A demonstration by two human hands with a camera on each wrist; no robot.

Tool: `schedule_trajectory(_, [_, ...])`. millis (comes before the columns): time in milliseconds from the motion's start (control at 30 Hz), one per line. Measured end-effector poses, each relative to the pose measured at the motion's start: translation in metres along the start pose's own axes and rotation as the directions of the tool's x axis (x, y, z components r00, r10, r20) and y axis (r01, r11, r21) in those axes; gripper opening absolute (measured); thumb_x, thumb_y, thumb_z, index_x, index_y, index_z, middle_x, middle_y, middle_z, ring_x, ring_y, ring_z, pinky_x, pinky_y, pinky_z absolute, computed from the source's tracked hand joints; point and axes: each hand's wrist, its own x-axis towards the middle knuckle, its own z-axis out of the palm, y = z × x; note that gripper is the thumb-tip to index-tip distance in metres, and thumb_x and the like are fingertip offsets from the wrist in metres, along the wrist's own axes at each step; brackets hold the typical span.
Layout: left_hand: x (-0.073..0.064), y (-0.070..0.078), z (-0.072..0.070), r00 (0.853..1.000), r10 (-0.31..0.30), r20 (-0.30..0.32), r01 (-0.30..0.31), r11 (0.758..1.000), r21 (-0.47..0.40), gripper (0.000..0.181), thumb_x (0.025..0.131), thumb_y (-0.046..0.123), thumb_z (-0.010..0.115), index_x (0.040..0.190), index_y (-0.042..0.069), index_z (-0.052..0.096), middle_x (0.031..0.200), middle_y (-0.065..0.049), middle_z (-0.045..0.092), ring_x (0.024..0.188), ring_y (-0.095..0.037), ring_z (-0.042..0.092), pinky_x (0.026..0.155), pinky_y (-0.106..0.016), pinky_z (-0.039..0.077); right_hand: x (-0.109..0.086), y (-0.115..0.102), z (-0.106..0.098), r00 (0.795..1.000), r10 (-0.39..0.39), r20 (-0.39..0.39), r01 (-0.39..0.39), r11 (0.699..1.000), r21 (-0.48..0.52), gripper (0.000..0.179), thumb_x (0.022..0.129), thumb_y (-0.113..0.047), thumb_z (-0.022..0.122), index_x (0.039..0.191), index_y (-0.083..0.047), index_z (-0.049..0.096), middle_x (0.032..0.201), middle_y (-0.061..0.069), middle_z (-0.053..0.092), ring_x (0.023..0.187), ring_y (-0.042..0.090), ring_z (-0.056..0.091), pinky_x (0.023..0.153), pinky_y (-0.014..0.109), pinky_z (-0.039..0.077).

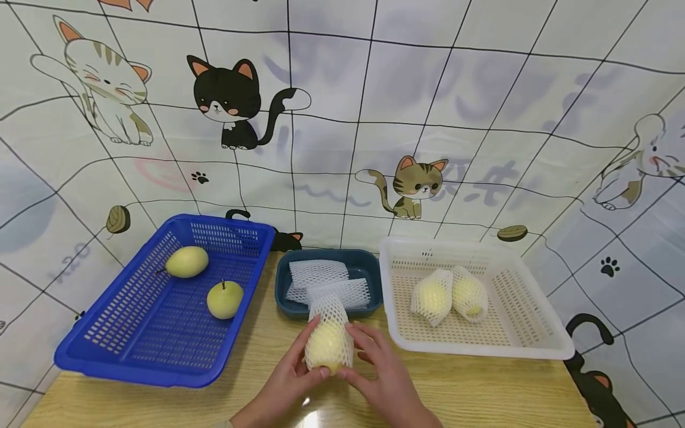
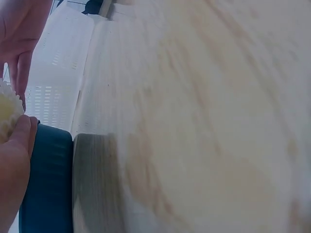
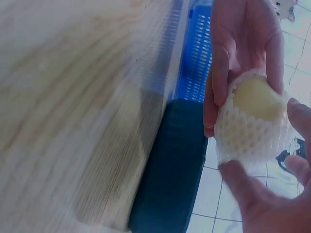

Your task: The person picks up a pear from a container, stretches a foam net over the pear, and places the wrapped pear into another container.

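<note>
A yellow pear [image 1: 326, 348] in a white foam net sleeve [image 1: 330, 310] is held between both hands, above the table's front. My left hand [image 1: 289, 374] grips it from the left, thumb near the pear's bare lower end. On the other side my right hand [image 1: 386, 374] holds the sleeve with thumb and fingers. In the right wrist view the pear [image 3: 257, 99] shows bare at one end, the net [image 3: 245, 136] round the rest. Flat foam sleeves [image 1: 318, 273] lie in a dark teal tray [image 1: 283, 306] just behind the hands.
A blue basket [image 1: 150, 377] at left contains two bare pears, one [image 1: 187, 262] at the back and one [image 1: 225, 299] nearer. At right, a white basket [image 1: 535, 351] has two netted pears [image 1: 432, 297]. A cat-patterned sheet [image 1: 332, 148] stands behind the wooden table [image 1: 481, 392].
</note>
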Motion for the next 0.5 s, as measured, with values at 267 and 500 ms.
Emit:
schedule_trajectory(267, [0.0015, -0.0033, 0.0054, 0.994, 0.112, -0.014, -0.112, 0.994, -0.013, 0.083, 0.098, -0.011, 0.059, 0.165, 0.008, 0.015, 0.156, -0.044, 0.009, 0.131, -0.014, 0.054, 0.101, -0.03, 0.051, 0.0017, 0.0052, -0.0001, 0.96, -0.253, -0.118, 0.232, 0.958, -0.172, 0.042, 0.091, -0.008, 0.079, 0.132, -0.014, 0.073, 0.139, 0.009, 0.066, 0.116, 0.025, 0.069, 0.092, 0.022, 0.054])
schedule_trajectory(500, [0.0033, -0.0037, 0.009, 0.979, 0.196, -0.059, -0.194, 0.98, 0.036, 0.08, 0.096, -0.016, 0.058, 0.163, 0.008, 0.022, 0.156, -0.04, 0.011, 0.13, -0.009, 0.053, 0.1, -0.025, 0.051, 0.0021, 0.009, 0.0, 0.856, -0.495, -0.15, 0.46, 0.861, -0.216, 0.031, 0.107, -0.027, 0.059, 0.124, -0.008, 0.076, 0.135, 0.016, 0.066, 0.102, 0.027, 0.074, 0.085, 0.021, 0.057])
